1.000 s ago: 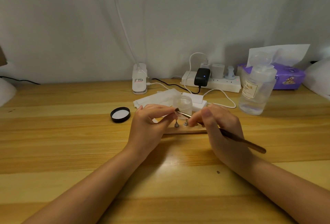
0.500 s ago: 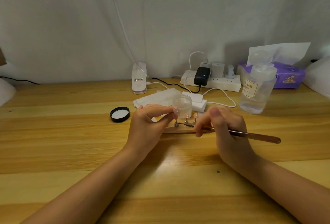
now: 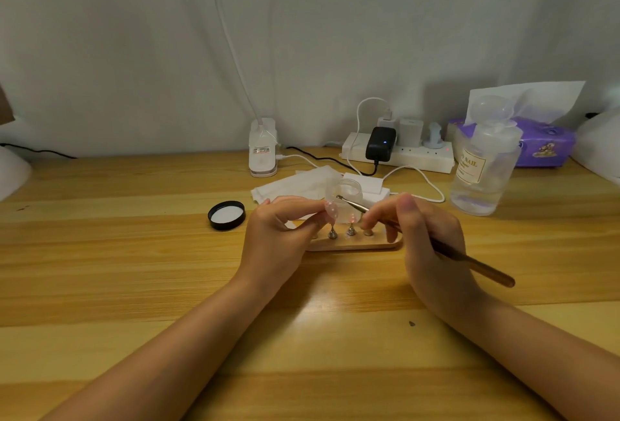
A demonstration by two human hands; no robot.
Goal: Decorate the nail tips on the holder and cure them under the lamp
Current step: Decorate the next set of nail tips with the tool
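A wooden holder (image 3: 355, 244) lies mid-table with small metal stands carrying nail tips. My left hand (image 3: 278, 242) pinches the leftmost pink nail tip (image 3: 331, 210) between thumb and fingers. A second reddish nail tip (image 3: 352, 219) stands beside it. My right hand (image 3: 426, 239) grips a thin bronze dotting tool (image 3: 469, 261) like a pen. Its metal end (image 3: 339, 198) points up-left, just above the pinched tip. A small clear jar (image 3: 345, 194) stands directly behind the holder.
The jar's black lid (image 3: 226, 215) lies to the left. White wipes (image 3: 295, 184) and a small white box sit behind the jar. At the back are a white clip device (image 3: 263, 148), a power strip (image 3: 399, 152), a clear pump bottle (image 3: 483, 168) and a purple tissue pack (image 3: 543, 143).
My right hand has swung the tool from lying low and level near the stands to pointing up-left, with its end now above the nail tip my left hand pinches.
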